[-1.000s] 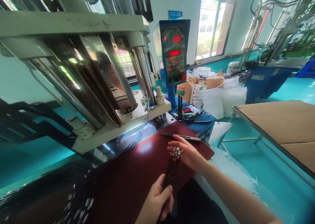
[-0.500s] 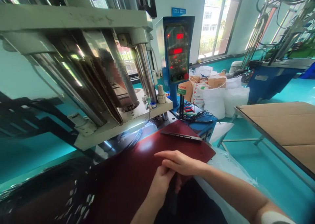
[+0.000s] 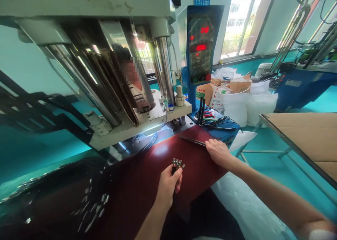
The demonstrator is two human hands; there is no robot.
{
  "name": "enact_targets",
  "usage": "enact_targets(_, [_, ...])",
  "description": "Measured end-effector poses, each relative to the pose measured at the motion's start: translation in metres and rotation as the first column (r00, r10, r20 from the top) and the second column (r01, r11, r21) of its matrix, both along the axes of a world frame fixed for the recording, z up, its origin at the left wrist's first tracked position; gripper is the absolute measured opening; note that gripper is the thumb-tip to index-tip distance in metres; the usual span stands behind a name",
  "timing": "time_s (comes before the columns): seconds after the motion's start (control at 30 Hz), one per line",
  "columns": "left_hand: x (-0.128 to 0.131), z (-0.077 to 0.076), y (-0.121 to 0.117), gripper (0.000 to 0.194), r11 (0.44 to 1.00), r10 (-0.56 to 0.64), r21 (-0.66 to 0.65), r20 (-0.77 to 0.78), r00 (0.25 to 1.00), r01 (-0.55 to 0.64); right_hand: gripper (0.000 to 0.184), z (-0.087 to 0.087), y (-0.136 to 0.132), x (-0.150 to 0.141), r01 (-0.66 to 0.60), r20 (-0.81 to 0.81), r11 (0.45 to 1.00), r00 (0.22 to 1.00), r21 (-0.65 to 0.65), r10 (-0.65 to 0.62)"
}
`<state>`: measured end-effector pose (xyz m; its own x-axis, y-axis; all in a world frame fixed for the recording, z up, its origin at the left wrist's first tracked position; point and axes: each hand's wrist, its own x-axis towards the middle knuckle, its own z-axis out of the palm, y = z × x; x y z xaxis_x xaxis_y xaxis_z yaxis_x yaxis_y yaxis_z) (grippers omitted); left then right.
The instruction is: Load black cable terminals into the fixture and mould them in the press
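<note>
My left hand [image 3: 168, 183] is closed around a bundle of black cables, and their metal plug ends [image 3: 177, 162] stick up above the fingers. It hovers over the dark red mat [image 3: 147, 183] on the bench. Farther back and to the right, my right hand [image 3: 219, 152] rests on the mat with its fingers on the near end of a long dark metal bar [image 3: 192, 140]. Whether those fingers grip the bar is unclear. The press machine [image 3: 105, 67] with shiny columns stands just behind the mat.
A blue control box [image 3: 200, 46] with red readouts stands behind the mat, with loose cables [image 3: 216, 118] at its foot. White sacks [image 3: 247, 106] and cardboard boxes sit on the teal floor. A table covered in cardboard [image 3: 305, 134] is at the right. A dark cable pile [image 3: 58, 205] lies at the left.
My left hand has risen forward with the cable bundle, so the plug ends show again. My right hand left the bundle and reached back to the metal bar. The view moved closer.
</note>
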<state>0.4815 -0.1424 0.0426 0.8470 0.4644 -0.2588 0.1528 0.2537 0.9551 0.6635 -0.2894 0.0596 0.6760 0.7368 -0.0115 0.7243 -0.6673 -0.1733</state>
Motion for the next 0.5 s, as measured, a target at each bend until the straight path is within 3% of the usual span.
enact_targets(0.2, [-0.002, 0.001, 0.001, 0.03, 0.987, -0.052, -0.149, 0.025, 0.998, 0.055, 0.012, -0.007, -0.004, -0.021, -0.06, -0.263, 0.998, 0.963, 0.009, 0.06])
enact_targets(0.27, [-0.002, 0.002, -0.001, 0.031, 0.988, -0.062, -0.138, 0.013, 0.998, 0.063, 0.016, -0.012, -0.001, -0.034, -0.008, -0.512, 0.989, 0.855, 0.145, 0.082])
enact_targets(0.3, [-0.001, 0.001, -0.003, 0.03, 0.991, -0.068, -0.118, 0.002, 0.998, 0.068, 0.017, -0.015, 0.001, -0.042, 0.07, -0.656, 0.966, 0.745, 0.25, 0.116])
enact_targets(0.37, [0.001, 0.001, -0.007, 0.029, 0.996, -0.08, -0.047, -0.044, 0.996, 0.077, 0.021, -0.021, 0.008, -0.058, 0.299, -0.827, 0.845, 0.5, 0.443, 0.257])
enact_targets(0.4, [0.003, 0.0, -0.01, 0.029, 0.997, -0.08, -0.001, -0.076, 0.994, 0.08, 0.026, -0.024, 0.012, -0.065, 0.4, -0.84, 0.764, 0.43, 0.506, 0.331])
enact_targets(0.5, [0.01, 0.0, -0.018, 0.026, 0.988, -0.079, 0.121, -0.15, 0.986, 0.097, 0.039, -0.031, 0.021, -0.079, 0.513, -0.787, 0.6, 0.452, 0.614, 0.42])
